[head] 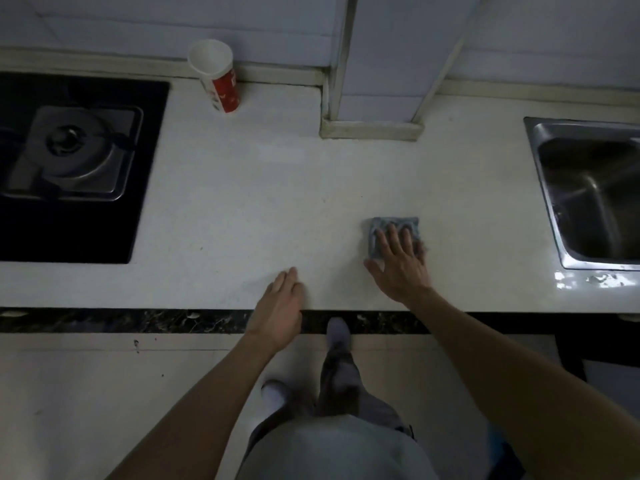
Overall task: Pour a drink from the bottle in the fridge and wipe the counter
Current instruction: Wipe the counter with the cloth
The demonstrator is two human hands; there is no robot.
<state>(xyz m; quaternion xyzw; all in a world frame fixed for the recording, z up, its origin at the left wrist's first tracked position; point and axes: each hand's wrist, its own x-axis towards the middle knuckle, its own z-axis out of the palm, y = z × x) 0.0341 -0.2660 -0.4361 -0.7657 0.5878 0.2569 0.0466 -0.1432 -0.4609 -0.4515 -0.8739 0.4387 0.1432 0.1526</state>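
The blue-grey cloth (394,223) lies flat on the white counter (242,202), right of the middle and nearer the front edge than the wall; my right hand (398,268) rests on it palm down, its fingers (392,237) straight and a little spread across the cloth, the thumb stretched out to the left onto bare counter; the far edge and left side of the cloth show beyond my fingertips. My left hand (280,303) is at the front edge of the counter, to the left of the cloth and apart from it; its fingers (289,277) are straight and pressed together, holding nothing; whether the palm touches the surface I cannot tell. A red and white paper cup (218,77) stands at the back of the counter by the wall, well apart from both hands. A black hob (69,161) with a steel burner is set into the counter on the left; a steel sink (588,195) is set in on the right, with shiny wet-looking patches (588,280) on the counter just in front of it. A tiled pillar (374,64) juts out from the wall behind the cloth. Below the counter edge I see pale floor (104,393) and my own legs and feet.
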